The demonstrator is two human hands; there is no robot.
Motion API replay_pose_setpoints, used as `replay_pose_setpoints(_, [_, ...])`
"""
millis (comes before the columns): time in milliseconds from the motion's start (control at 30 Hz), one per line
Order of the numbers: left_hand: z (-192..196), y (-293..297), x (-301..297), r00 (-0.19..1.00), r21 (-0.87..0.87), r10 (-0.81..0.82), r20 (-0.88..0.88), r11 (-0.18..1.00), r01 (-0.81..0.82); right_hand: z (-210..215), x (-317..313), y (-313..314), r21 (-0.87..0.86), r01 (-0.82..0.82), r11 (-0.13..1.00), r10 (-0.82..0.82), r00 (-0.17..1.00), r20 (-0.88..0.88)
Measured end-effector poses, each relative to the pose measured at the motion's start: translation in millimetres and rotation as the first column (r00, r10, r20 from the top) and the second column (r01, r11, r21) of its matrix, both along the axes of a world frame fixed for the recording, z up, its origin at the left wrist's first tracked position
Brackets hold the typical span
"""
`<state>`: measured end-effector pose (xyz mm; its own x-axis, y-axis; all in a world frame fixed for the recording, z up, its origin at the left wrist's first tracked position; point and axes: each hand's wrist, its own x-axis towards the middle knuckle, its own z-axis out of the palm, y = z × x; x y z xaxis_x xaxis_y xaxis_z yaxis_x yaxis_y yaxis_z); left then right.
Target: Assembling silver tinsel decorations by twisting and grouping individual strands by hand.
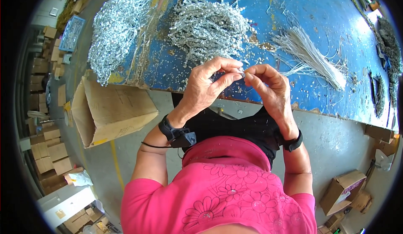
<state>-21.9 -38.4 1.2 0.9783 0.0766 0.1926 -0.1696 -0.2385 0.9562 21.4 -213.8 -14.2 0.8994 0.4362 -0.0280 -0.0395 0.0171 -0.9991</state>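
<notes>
My left hand (pixel 208 87) and my right hand (pixel 268 89) meet fingertip to fingertip just above the near edge of the blue table (pixel 327 28). Between their pinched fingers is a small silver glittery piece (pixel 242 71), held by both. Right behind the hands lies a heap of silver glitter sprigs (pixel 208 26). A second, larger heap of the same sprigs (pixel 113 28) hangs over the table's left corner. To the right of my hands lies a bundle of thin pale wire stems (pixel 312 55). Each wrist wears a black band.
An open cardboard box (pixel 107 110) stands on the floor at the table's left corner. Stacks of cardboard boxes (pixel 50 150) line the left side; more boxes (pixel 344 190) sit at the lower right. A blue crate (pixel 72 32) is at upper left. Dark sprigs (pixel 390 45) edge the table's right.
</notes>
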Motion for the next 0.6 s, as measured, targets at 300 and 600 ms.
replay_pose_setpoints(300, [-4.4,11.2,6.0,0.943,0.398,-0.127,0.309,0.917,-0.007,-0.9,-0.4,-0.1,-0.050,-0.049,0.998,0.051,0.997,0.053])
replay_pose_setpoints(600, [-10.6,9.2,-11.5,0.961,0.283,-0.113,0.253,0.958,0.038,-6.3,-8.1,3.1,0.063,-0.089,0.994,0.090,0.996,-0.018])
